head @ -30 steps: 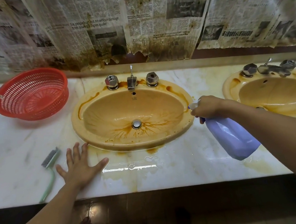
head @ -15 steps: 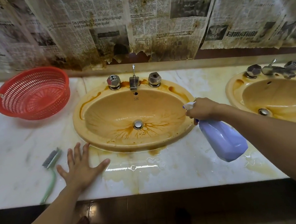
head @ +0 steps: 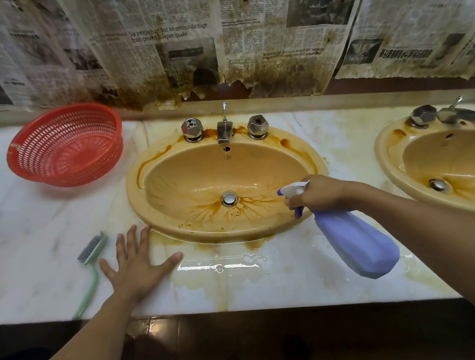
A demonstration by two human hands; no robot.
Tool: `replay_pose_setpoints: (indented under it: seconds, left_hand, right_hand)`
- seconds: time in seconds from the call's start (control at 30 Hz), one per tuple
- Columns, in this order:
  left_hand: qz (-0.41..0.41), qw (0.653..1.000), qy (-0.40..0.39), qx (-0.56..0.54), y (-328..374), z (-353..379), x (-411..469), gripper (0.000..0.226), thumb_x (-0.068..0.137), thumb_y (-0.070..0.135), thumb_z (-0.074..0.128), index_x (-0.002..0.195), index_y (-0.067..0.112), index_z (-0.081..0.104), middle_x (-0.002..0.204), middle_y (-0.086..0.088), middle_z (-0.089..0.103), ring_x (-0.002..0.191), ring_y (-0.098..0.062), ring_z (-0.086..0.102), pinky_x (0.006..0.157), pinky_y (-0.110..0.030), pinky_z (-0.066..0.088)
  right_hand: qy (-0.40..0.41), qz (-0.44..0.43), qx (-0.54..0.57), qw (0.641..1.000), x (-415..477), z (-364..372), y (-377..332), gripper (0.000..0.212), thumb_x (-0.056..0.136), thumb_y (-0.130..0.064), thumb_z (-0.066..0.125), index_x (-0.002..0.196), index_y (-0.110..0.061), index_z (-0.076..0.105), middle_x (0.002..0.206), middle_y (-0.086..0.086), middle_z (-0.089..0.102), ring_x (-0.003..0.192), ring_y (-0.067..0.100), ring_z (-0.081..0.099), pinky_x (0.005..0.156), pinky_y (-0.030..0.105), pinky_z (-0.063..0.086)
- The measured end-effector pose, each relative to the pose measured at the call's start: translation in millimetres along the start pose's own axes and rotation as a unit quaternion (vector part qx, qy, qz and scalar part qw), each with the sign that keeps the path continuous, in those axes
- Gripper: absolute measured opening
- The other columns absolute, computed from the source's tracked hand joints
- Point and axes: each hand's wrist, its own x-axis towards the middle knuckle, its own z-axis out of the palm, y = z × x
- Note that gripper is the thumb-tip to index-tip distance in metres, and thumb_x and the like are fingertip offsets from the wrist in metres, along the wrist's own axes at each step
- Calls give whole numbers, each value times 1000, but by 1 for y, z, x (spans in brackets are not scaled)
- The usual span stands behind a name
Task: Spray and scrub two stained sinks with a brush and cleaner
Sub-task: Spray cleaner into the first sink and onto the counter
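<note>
While right hand (head: 318, 194) grips spray bottle (head: 357, 240), now seemingly further over sink (head: 134, 190), left hand (head: 135, 264) still splayed flat.

right hand (head: 318, 193): we have carried it left, from just outside the right rim of the sink (head: 135, 196) to above the bowl's right side.
spray bottle (head: 354, 241): it came along with our grip, and its body now crosses the front-right rim.
nozzle (head: 291, 188): its white tip now shows further past our fingers, aimed toward the drain (head: 229, 199).
</note>
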Motion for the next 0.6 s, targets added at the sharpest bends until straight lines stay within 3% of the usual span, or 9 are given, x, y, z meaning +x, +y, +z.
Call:
replay_pose_setpoints:
  seconds: [0.1, 0.2, 0.3, 0.4, 0.47, 0.6]
  left_hand:
    - [0, 1000, -4, -2, 1, 0, 0, 119, 63, 105, 33, 160, 48, -6, 166, 20, -27, 152, -10, -31, 116, -66, -16]
    - [1, 1000, -3, -8, 0, -1, -1, 120, 62, 105, 33, 160, 48, -5, 166, 20, -26, 152, -10, -31, 116, -66, -17]
    - [3, 1000, -5, -13, 0, -1, -1, 120, 62, 105, 33, 160, 48, -6, 166, 20, -28, 151, -10, -33, 116, -66, -18]
    - [2, 1000, -9, -15, 1, -2, -1, 121, 61, 105, 33, 160, 48, -7, 165, 20, -29, 150, -9, -34, 116, -66, -18]
    - [2, 1000, -11, -16, 1, -2, -2, 121, 62, 105, 33, 160, 48, -8, 165, 20, -29, 150, -9, -35, 116, -66, -19]
    - [3, 1000, -13, -19, 1, -3, -2, 120, 63, 104, 35, 160, 48, -8, 165, 20, -29, 150, -10, -35, 115, -66, -19]
  right_hand:
    - [15, -19, 17, 1000, 6, 13, -11, 29, 90, -37, 63, 87, -10, 75, 92, -1, 74, 88, 16, 66, 85, 34, 50]
    - [18, -31, 0, 999, 14, 25, -18, 26, 93, -37, 62, 91, -11, 67, 73, 0, 76, 79, 15, 69, 75, 30, 50]
    - [31, -41, -10, 999, 20, 29, -21, 30, 93, -41, 64, 96, -12, 68, 76, -3, 75, 81, 14, 66, 71, 28, 47]
    - [0, -53, -3, 999, 21, 30, -27, 31, 88, -44, 68, 82, -16, 79, 85, -2, 72, 83, 15, 63, 73, 30, 46]
    - [-5, -59, 13, 998, 24, 35, -30, 29, 83, -46, 72, 86, -17, 79, 90, 0, 70, 84, 18, 64, 70, 30, 47]
    - [12, -86, 20, 996, 27, 44, -39, 27, 90, -40, 68, 87, -13, 74, 85, -3, 75, 74, 6, 64, 66, 24, 43]
